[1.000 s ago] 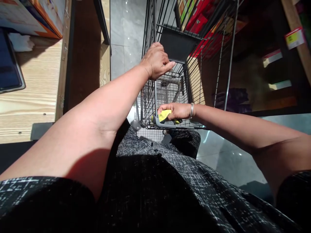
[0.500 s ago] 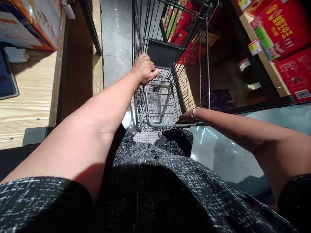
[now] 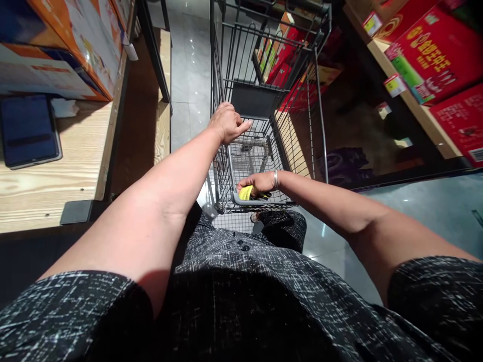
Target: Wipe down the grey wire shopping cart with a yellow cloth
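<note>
A metal wire shopping cart stands in front of me. My left hand is closed over the upper rail on its left side, thumb stuck out over the basket. With my right hand, a silvery bangle at its wrist, I press a bunched yellow cloth on the cart's grey handle bar, close to its left corner. Part of the cloth looks dark; the palm and fingers hide the rest. Below the right hand, the basket's wire floor shows through.
To the left, a wooden shelf carries a phone, a crumpled white tissue and orange-and-white boxes. Red gift boxes line a shelf on the right, close to the cart. Grey tiled floor runs ahead between them.
My right hand has slid left along the handle bar, and the yellow cloth now shows clearly. My left hand keeps its hold on the rail. The view has shifted a little.
</note>
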{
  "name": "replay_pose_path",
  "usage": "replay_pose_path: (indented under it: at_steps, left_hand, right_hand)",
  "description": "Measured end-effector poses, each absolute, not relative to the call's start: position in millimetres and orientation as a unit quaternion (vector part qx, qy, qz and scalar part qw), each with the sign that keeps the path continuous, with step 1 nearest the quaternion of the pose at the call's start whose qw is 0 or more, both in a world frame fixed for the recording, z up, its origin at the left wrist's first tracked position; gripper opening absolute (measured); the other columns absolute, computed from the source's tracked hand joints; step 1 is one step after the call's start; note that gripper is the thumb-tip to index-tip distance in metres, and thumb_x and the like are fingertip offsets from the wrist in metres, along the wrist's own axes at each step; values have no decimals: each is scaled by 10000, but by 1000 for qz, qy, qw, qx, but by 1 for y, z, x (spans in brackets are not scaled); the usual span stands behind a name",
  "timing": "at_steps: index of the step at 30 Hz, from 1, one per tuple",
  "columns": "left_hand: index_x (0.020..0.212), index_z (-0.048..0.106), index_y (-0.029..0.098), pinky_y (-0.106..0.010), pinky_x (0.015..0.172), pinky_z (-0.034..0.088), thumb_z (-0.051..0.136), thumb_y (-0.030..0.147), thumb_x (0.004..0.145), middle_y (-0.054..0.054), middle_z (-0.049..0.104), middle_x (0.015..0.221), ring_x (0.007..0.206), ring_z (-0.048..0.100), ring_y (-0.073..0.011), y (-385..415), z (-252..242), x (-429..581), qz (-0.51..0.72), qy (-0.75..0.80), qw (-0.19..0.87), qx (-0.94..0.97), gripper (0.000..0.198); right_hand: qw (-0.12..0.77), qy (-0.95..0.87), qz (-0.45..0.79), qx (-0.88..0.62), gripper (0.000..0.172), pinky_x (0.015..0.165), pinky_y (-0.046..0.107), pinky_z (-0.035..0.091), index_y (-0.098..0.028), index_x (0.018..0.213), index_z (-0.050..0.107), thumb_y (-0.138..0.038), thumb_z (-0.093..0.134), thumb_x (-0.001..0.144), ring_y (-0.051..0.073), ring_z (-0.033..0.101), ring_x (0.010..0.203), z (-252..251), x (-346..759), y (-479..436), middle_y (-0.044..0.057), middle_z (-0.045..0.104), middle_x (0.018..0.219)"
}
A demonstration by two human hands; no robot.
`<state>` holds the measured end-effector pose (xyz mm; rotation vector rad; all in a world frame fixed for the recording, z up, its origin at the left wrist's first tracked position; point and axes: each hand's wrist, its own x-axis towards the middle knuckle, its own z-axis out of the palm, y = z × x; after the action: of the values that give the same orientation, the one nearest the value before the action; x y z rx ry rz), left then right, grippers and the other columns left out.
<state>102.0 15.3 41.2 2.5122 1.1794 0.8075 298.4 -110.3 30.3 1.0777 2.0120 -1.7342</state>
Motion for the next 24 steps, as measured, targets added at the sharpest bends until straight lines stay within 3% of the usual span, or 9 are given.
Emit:
replay_pose_path:
  at_steps: [2,5,9,11,13,16,20,24]
  left_hand:
    - [704,692,131,-525,1113,308,427,481,991,-87,684,749,1045,605,-304,14,43,101,274,408,138,860,525]
    - [683,679,134,-525,1115,296,442,485,991,-104,686,758,1074,592,-317,11,46,100,261,418,154,857,524]
    - [611,643,177,-500,1086,330,425,490,985,-90,684,713,1013,590,-299,7,51,100,234,434,133,860,534]
    - [563,618,197,-487,1055,353,408,493,979,-78,663,661,937,587,-281,5,54,100,225,438,117,863,552]
    - [523,593,212,-475,1028,369,394,501,971,-71,641,620,868,575,-266,3,57,100,222,437,106,865,569]
    - [488,565,223,-467,1011,382,354,511,973,-73,642,604,806,560,-253,0,60,101,216,435,92,869,602]
    - [502,587,226,-454,1001,394,330,527,983,-71,678,626,794,563,-245,-3,63,100,197,437,81,874,623]
    - [569,660,219,-434,1020,389,324,528,998,-73,723,702,843,583,-242,-7,67,99,173,451,74,873,626]
  right_hand:
    - [108,700,-621,335,524,889,287,539,-230,1199,673,-71,640,701,141,658,945,57,297,-112,15,722,1115]
    - [39,765,-556,322,418,1073,351,460,-241,1196,689,-145,632,793,166,605,1169,94,322,-128,37,622,1362]
    - [116,797,-412,426,302,1011,342,492,-239,1032,754,-140,633,775,193,637,1076,112,386,-149,45,692,1210]
    - [172,786,-312,506,298,932,322,517,-239,951,768,-95,640,724,204,653,985,115,418,-159,51,718,1111]
    - [175,771,-202,577,322,891,336,526,-241,931,772,-62,606,720,216,654,947,115,437,-170,62,716,1127]
    - [50,777,-82,622,449,930,409,534,-237,1063,751,-32,531,730,255,635,1041,107,431,-196,84,646,1323]
    - [-202,800,-68,560,650,1075,453,502,-238,1236,658,0,485,656,256,558,1266,71,383,-228,82,558,1426]
    - [-290,784,-19,548,540,1043,482,534,-273,1182,692,-62,515,719,283,588,1199,34,352,-235,70,602,1384]
